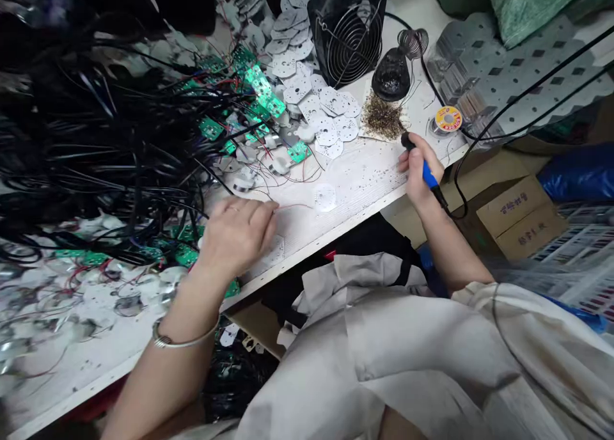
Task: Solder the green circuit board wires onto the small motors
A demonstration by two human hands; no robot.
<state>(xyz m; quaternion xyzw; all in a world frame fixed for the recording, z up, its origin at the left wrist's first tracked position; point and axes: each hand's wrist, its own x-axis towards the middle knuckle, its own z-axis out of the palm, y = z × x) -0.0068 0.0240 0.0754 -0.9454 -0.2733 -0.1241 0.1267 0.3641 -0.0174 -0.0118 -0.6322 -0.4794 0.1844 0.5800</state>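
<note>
Closest to me, my left hand [235,235], a metal bangle [185,341] at its wrist, rests palm down on the white workbench [355,184], released and gripping nothing, with a thin red wire [292,205] just past the fingertips. My right hand [419,171] is clenched around a blue-handled soldering iron [430,174] at the bench's front edge, its dark tip beside a heap of brown granules [384,117]. A white perforated disc [325,197] lies between my hands. Farther out, green circuit boards [259,88] sit among more discs, a mass of black cables [119,152] sprawls left, and a solder spool [448,119], a black iron stand [391,75] and a caged fan [350,34] stand beyond.
</note>
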